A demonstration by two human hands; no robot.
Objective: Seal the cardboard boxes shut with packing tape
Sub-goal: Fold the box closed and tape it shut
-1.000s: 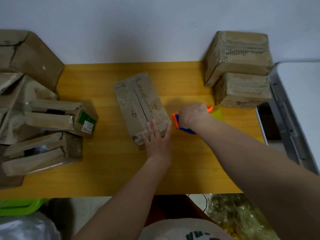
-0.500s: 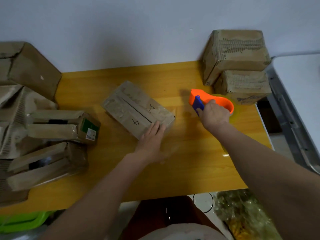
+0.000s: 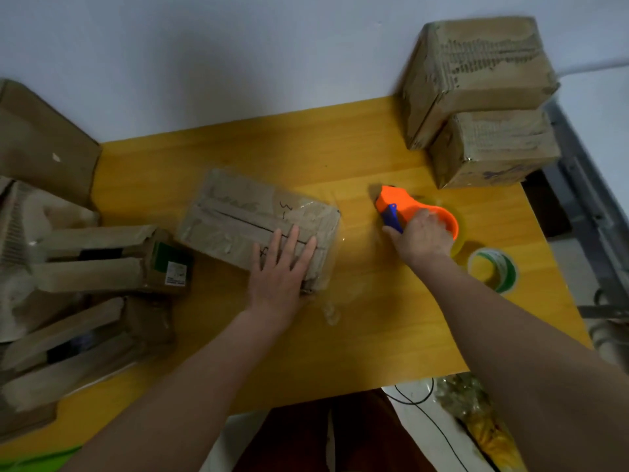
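A flat cardboard box [image 3: 238, 216] with handwritten marks and a centre seam lies mid-table, turned at an angle. My left hand [image 3: 280, 267] presses flat on its near right end, fingers straight. To the right, my right hand [image 3: 420, 236] grips an orange tape dispenser [image 3: 405, 204] with a blue blade guard and a clear tape roll, resting on the yellow table [image 3: 357, 318], a short gap from the box.
Two taped boxes [image 3: 476, 97] are stacked at the back right corner. Several unsealed boxes [image 3: 102, 257] with open flaps are piled along the left edge. A spare tape roll [image 3: 493, 269] lies near the right edge. A crumpled bit of clear tape [image 3: 332, 313] lies on the table.
The box has rotated further, its long side now running left to right, and my left hand has slid onto its top. My right hand with the dispenser stays off to the right.
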